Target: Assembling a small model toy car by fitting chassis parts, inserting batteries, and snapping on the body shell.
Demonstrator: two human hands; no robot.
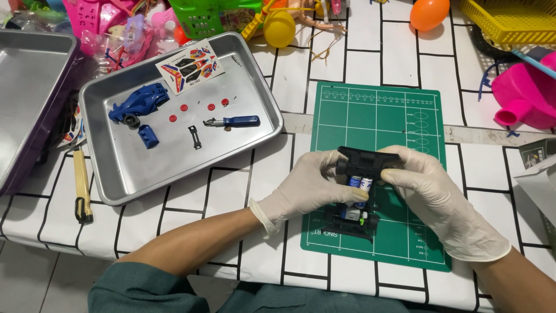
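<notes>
two gloved hands meet over a green cutting mat (405,116) on a white table (220,191) lined like black brickwork. the left hand (310,185) and right hand (431,185) both pinch a black toy car chassis (368,159), raised just above the mat, with batteries (360,184) showing beneath it. a second black chassis part (350,223) lies on the mat under the hands. a metal tray (133,168) of blue car parts and a blue screwdriver (234,122) sits well to the left; toys crowd the far edge, while bare table lies between tray and mat.
</notes>
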